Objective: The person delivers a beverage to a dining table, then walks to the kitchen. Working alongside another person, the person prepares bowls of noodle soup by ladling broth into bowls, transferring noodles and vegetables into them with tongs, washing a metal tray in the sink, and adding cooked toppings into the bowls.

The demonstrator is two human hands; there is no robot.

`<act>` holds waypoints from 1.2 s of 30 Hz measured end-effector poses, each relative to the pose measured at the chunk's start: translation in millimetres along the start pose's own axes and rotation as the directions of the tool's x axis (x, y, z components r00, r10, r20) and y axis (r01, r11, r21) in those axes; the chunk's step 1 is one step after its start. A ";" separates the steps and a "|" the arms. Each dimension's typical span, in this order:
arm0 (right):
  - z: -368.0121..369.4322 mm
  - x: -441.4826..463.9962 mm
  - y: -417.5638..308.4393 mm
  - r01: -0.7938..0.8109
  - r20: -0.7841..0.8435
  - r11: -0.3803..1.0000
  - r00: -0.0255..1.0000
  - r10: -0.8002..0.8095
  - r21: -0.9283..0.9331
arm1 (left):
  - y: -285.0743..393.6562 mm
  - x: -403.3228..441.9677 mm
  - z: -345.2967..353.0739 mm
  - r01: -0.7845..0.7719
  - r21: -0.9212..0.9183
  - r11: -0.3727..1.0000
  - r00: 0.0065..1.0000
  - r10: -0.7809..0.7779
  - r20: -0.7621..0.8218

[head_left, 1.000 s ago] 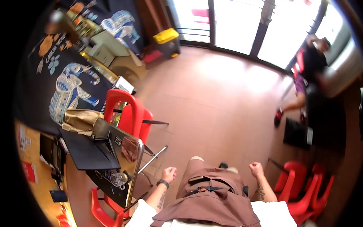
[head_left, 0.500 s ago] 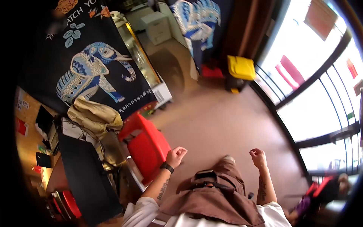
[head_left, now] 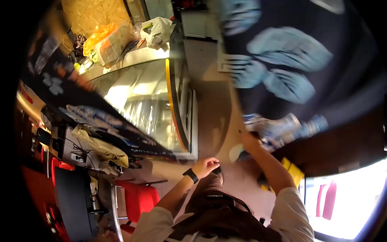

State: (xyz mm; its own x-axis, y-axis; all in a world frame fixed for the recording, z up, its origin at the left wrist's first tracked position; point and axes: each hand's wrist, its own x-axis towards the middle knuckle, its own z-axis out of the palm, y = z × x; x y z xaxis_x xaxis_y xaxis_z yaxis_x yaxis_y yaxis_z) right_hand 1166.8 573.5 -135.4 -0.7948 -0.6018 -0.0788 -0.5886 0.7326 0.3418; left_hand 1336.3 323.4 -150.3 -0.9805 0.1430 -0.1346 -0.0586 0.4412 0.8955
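My left hand (head_left: 206, 167), with a black watch (head_left: 190, 175) on the wrist, hangs in front of my body. Its fingers are loosely bent and hold nothing. My right arm reaches forward, and my right hand (head_left: 250, 141) is against the lower left edge of a dark cloth curtain (head_left: 346, 80) with a pale blue leaf and elephant print. Blur and the cloth obscure those fingers, so their grip is unclear. The curtain is swung and bunched near that hand.
A glass display case (head_left: 141, 101) with a yellow edge stands ahead on the left, bags (head_left: 157, 32) on its counter. A passage floor (head_left: 205, 97) runs between case and curtain. A red chair (head_left: 139, 197) is at lower left, a yellow-lidded bin (head_left: 292, 171) at right.
I have moved forward to the gap beside the display case. My right hand has gone from hanging at my side to the curtain. The red chair is now lower in view.
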 end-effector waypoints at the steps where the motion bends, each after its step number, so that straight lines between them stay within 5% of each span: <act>1: 21.2 38.5 48.0 -0.066 0.149 0.996 0.986 0.074 -0.062 | -1.8 45.3 -9.7 -0.051 -0.008 0.999 0.998 0.051 -0.042; 4: 107.1 125.4 216.7 -0.210 0.432 0.963 0.862 0.264 -0.170 | -34.2 192.8 -38.8 -0.010 -0.187 0.982 0.993 -0.013 -0.121; 5: 182.5 128.7 280.9 -0.337 0.432 0.939 0.839 0.330 -0.063 | -49.7 243.3 -44.3 -0.019 -0.221 0.975 0.991 -0.012 -0.136; 6: 234.0 125.2 336.5 -0.363 0.196 0.931 0.911 0.363 -0.038 | -71.5 313.5 -57.8 -0.018 -0.198 0.980 0.994 -0.004 -0.110; 7: 223.8 133.1 363.7 -0.379 0.437 0.919 0.812 0.388 -0.112 | -83.0 358.4 -61.6 0.014 -0.191 0.981 0.998 -0.027 -0.065; 8: 234.2 127.3 387.2 -0.416 0.449 0.908 0.820 0.355 0.041 | -64.1 407.5 -82.8 0.115 -0.132 0.985 0.992 -0.121 -0.034; 10: 220.9 151.5 399.4 -0.528 0.597 0.836 0.722 0.350 0.149 | -62.9 525.2 -121.2 0.202 -0.236 0.951 0.979 -0.190 0.074; 11: 229.0 158.2 401.4 -0.497 0.573 0.832 0.767 0.288 0.247 | -55.5 582.3 -143.8 0.185 -0.221 0.958 0.983 -0.176 0.060; 14: 251.9 218.4 376.8 -0.573 0.808 0.778 0.570 0.152 0.258 | -65.0 763.3 -203.6 0.125 -0.193 0.973 0.991 -0.114 0.070; 15: 252.0 250.1 359.7 -0.670 0.775 0.703 0.568 0.278 0.239 | -63.2 824.5 -232.0 0.122 -0.182 0.976 0.992 -0.116 0.048; 18: 278.7 418.1 342.4 -0.763 0.830 0.555 0.515 0.214 0.331 | -77.8 984.3 -308.6 0.109 -0.189 0.976 0.990 -0.123 -0.065; 21: 291.6 615.8 371.2 -0.771 0.841 0.472 0.531 0.107 0.427 | -121.7 1121.0 -387.5 0.321 -0.326 0.889 0.947 -0.306 0.097; 23: 281.9 753.5 418.4 -0.718 0.796 0.474 0.602 0.057 0.509 | -142.4 1186.6 -454.6 0.349 -0.119 0.929 0.935 -0.337 0.109; 26: 275.6 973.3 509.3 -0.526 0.612 0.567 0.790 0.049 0.634 | -182.3 1282.4 -573.9 0.202 0.268 0.942 0.975 -0.220 0.040; 29: 165.9 1239.3 594.9 -0.596 0.530 0.388 0.803 0.272 0.704 | -282.4 1399.7 -693.6 0.294 0.253 0.922 0.951 -0.308 0.017; 32: 115.0 1428.1 590.6 -0.336 0.173 0.427 0.911 0.375 0.839 | -398.8 1505.3 -810.2 0.553 0.273 0.787 0.826 -0.562 -0.054; 33: 124.4 1479.0 575.0 -0.316 0.221 0.285 0.921 0.322 0.905 | -434.8 1526.0 -841.6 0.633 0.264 0.728 0.769 -0.631 -0.105; 34: 207.3 1517.6 557.8 -0.171 0.072 0.273 0.939 0.337 0.947 | -449.9 1543.0 -886.1 0.560 0.459 0.690 0.811 -0.570 -0.132; 35: 217.0 1559.6 530.6 -0.246 0.224 0.037 0.926 0.304 0.969 | -452.6 1568.3 -936.5 0.614 0.304 0.729 0.786 -0.602 -0.143; 36: 187.7 1590.7 498.0 -0.411 0.381 0.113 0.898 0.218 0.904 | -455.0 1578.0 -962.9 0.663 0.130 0.737 0.749 -0.654 -0.110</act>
State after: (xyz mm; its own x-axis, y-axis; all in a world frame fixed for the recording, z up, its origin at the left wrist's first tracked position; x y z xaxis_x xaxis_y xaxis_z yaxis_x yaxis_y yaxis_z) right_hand -418.3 40.8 -266.4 -0.8990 -0.2594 -0.3530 0.1262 0.6181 -0.7759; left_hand -364.8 -504.7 -361.6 -0.7165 -0.2787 -0.6395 -0.6687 0.5355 0.5159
